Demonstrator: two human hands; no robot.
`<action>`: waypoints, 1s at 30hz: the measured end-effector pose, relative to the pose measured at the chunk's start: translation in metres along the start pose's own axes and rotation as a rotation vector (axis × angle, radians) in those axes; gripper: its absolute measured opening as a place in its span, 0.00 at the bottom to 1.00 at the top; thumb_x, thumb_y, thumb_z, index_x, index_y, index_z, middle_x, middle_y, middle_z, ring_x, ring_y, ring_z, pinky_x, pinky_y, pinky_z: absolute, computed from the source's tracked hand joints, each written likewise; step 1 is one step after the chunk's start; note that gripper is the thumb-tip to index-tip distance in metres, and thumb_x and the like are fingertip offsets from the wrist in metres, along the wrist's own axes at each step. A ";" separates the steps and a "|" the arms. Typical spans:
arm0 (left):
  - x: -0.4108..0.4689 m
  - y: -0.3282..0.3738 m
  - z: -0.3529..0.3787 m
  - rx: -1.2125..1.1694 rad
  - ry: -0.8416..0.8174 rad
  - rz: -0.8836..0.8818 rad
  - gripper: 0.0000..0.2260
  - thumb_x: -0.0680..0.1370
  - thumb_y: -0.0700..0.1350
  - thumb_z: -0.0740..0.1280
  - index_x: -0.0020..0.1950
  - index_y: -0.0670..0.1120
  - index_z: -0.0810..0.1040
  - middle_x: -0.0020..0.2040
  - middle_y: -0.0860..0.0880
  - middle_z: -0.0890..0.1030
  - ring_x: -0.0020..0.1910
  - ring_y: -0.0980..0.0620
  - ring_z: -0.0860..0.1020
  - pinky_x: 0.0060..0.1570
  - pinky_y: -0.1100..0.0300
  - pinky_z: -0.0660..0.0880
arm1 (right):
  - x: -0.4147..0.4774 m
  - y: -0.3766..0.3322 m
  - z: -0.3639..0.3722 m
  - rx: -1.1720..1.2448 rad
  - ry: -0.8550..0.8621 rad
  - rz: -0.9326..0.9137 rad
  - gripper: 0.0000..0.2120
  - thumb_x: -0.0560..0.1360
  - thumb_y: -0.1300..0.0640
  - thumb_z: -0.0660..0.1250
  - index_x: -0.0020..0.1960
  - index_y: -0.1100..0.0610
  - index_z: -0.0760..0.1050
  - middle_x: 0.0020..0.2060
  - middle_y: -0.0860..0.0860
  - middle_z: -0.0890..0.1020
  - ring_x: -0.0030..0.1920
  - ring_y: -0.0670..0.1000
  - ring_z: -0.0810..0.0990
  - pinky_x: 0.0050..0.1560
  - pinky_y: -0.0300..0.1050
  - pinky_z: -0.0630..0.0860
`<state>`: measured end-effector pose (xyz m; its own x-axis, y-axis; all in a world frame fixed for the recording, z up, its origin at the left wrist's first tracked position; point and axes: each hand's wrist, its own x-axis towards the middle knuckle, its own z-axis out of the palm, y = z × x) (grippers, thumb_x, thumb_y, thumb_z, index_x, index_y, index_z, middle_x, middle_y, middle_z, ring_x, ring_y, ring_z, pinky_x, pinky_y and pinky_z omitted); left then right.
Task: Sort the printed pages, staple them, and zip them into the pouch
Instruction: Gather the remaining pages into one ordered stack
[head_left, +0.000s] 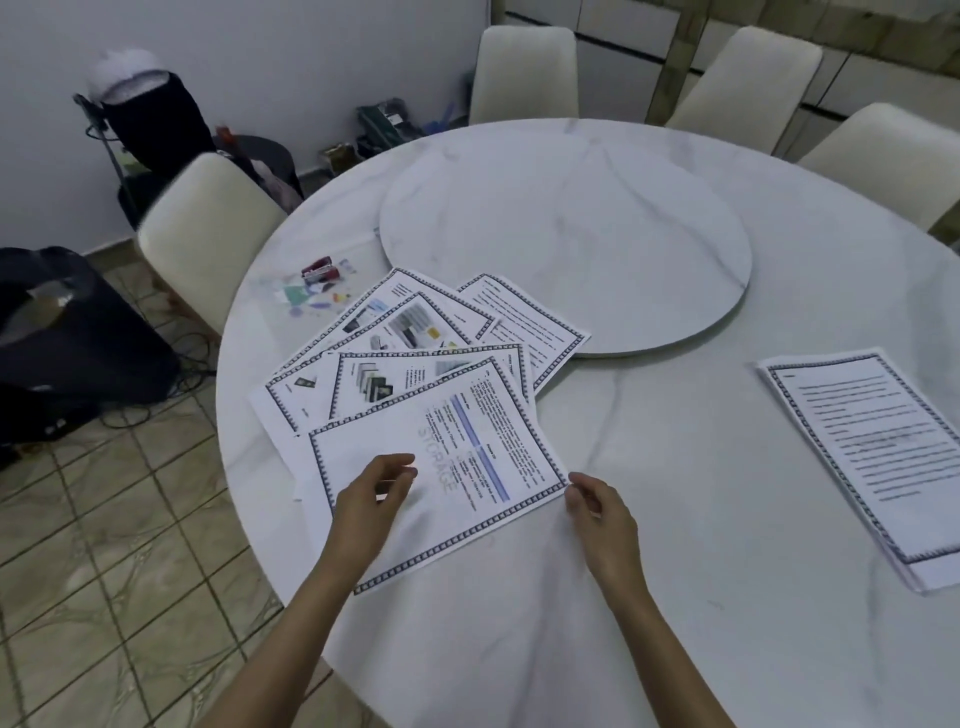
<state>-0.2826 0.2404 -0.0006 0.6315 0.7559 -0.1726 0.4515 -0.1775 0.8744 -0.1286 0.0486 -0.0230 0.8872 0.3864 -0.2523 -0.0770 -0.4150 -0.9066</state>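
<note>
Bordered paper page (441, 467), long axis near-left to far-right on marble bench (675, 467), is touched by relaxed left hand (374, 501); right hand (600, 514) grip at its corner cannot be told.

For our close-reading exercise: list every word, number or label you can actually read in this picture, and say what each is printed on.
"STORAGE": large pale grey letters running sideways on the nearest page.
Small print on that same page: too blurred to read.
Text on the fanned pages behind it: too small and blurred to read.
Lines on the stack of pages at the right: blurred, unreadable.
</note>
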 end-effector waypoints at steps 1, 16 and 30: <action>0.002 -0.003 -0.002 -0.026 0.018 -0.012 0.07 0.79 0.43 0.63 0.55 0.53 0.75 0.48 0.55 0.81 0.49 0.55 0.79 0.54 0.61 0.74 | 0.000 -0.002 0.002 -0.005 -0.006 0.004 0.10 0.78 0.57 0.62 0.59 0.54 0.75 0.54 0.48 0.77 0.49 0.39 0.75 0.50 0.28 0.71; 0.070 -0.025 -0.056 0.105 0.037 0.077 0.11 0.77 0.39 0.64 0.59 0.43 0.76 0.55 0.48 0.80 0.52 0.53 0.76 0.52 0.65 0.67 | -0.008 -0.009 0.034 -0.032 0.053 0.079 0.11 0.78 0.57 0.62 0.59 0.54 0.75 0.57 0.50 0.79 0.56 0.49 0.77 0.59 0.41 0.70; 0.144 -0.033 -0.079 0.400 -0.437 0.282 0.19 0.76 0.43 0.66 0.67 0.43 0.69 0.60 0.45 0.74 0.55 0.47 0.74 0.52 0.59 0.69 | -0.029 -0.025 0.097 0.014 0.411 0.139 0.16 0.78 0.60 0.60 0.66 0.58 0.70 0.51 0.47 0.73 0.53 0.48 0.72 0.57 0.40 0.66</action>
<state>-0.2563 0.4050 -0.0188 0.9199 0.3353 -0.2035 0.3774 -0.6156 0.6917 -0.1970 0.1276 -0.0255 0.9752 -0.0340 -0.2187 -0.2119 -0.4280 -0.8786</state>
